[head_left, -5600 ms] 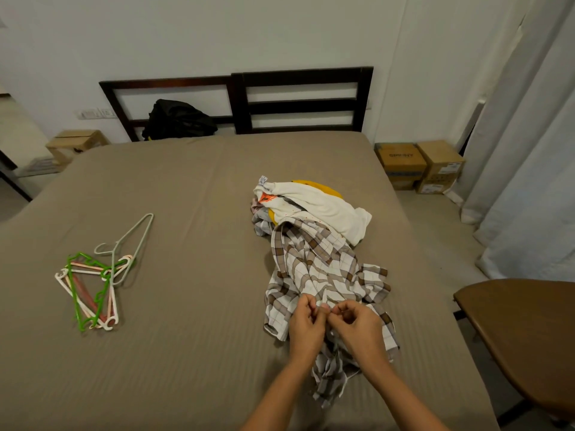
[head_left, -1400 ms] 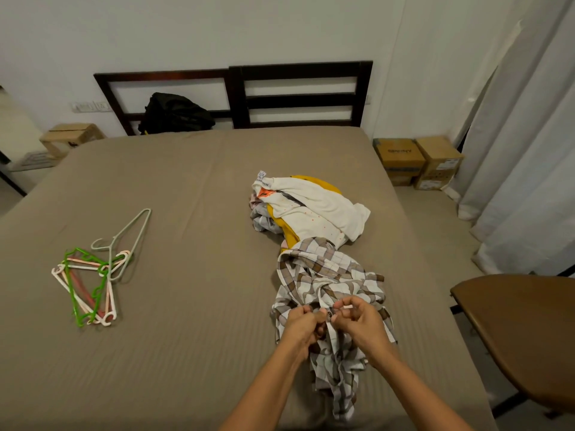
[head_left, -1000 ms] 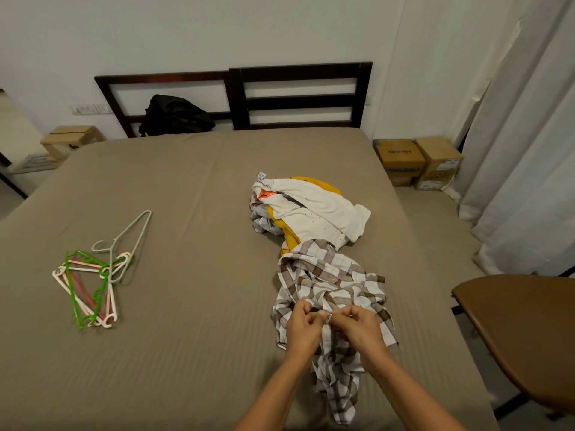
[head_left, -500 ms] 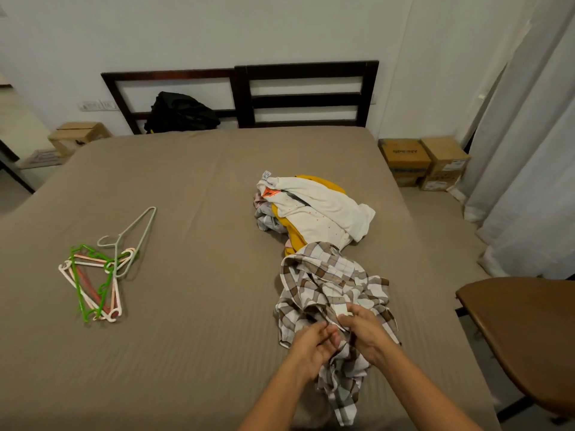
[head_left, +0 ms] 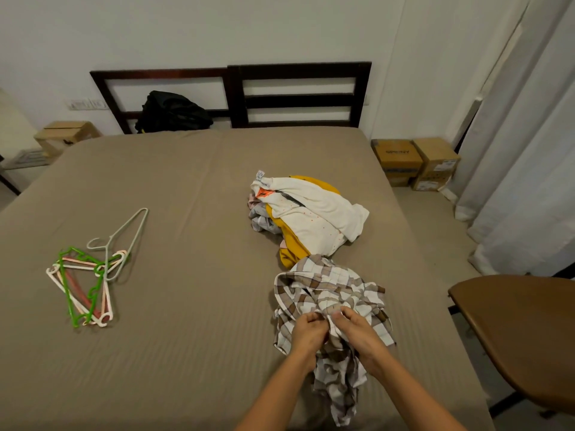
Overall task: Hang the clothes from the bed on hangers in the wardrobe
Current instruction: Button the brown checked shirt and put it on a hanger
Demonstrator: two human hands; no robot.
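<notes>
Taupe ribbed sheeting covers a wide bed [head_left: 193, 321] that fills most of the view. Close to its near edge, right of centre, a crumpled brown-and-white checked shirt [head_left: 329, 287] lies on the sheet, its lower end trailing toward that edge. Both bare hands are on it side by side: the left hand [head_left: 308, 332] and the right hand [head_left: 357, 334] each have curled fingers, pinching a fold of the checked cloth between them.

Off the bed's right edge is a brown wooden chair seat [head_left: 522, 331]. Toward the left edge lies a loose heap of plastic hangers [head_left: 84, 284], green, white and pink, with one thin pale hanger on top. Just beyond the shirt and meeting it sits a pile of clothes [head_left: 314, 213], a white garment over a mustard-yellow one.

At the far edge rises a dark slatted headboard [head_left: 298, 70], with a black bag [head_left: 171, 113] against its left half. By the far right corner, two closed cardboard boxes [head_left: 413, 160] sit on the floor. Another box [head_left: 65, 135] sits by the far left corner. Their contents are hidden. A white wall [head_left: 186, 32] stands behind, and pale curtains [head_left: 529, 181] hang at right.
</notes>
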